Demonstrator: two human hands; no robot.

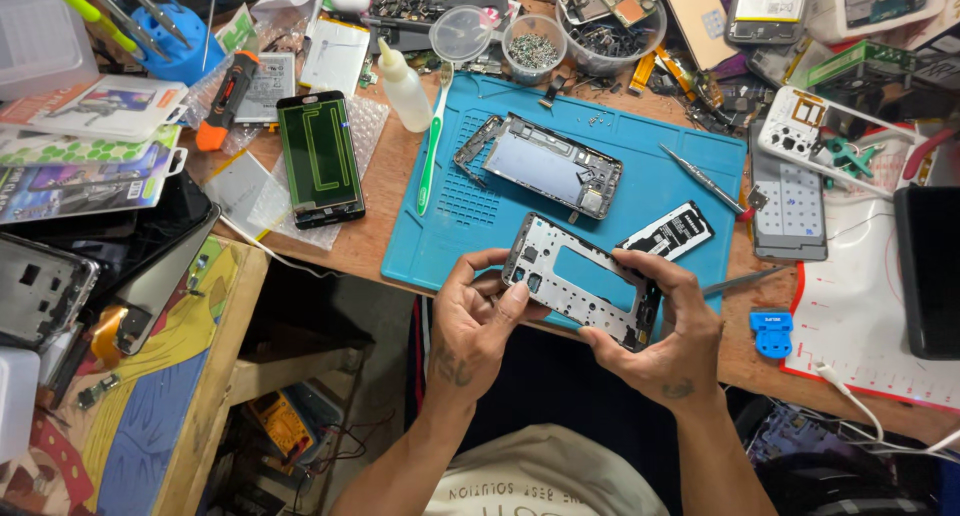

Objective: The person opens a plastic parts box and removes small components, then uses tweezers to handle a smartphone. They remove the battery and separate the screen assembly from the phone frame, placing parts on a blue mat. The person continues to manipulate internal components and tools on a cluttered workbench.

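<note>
Both hands hold a silver phone mid-frame [580,276] with a large rectangular opening, above the near edge of a blue work mat [450,226]. My left hand [475,321] grips its left end, thumb on the frame's lower corner. My right hand [665,336] pinches its right end. Farther back on the mat lies an opened phone body [545,166] with its board showing. A black phone battery [668,232] lies just beyond my right hand.
Metal tweezers [705,179] and a green-handled toothbrush [432,146] lie on the mat. A phone screen panel [320,159] rests on bubble wrap at left. A squeeze bottle [405,86], screw cups [534,46], parts, a blue plastic tool [771,332] and a white mat [860,316] crowd the bench.
</note>
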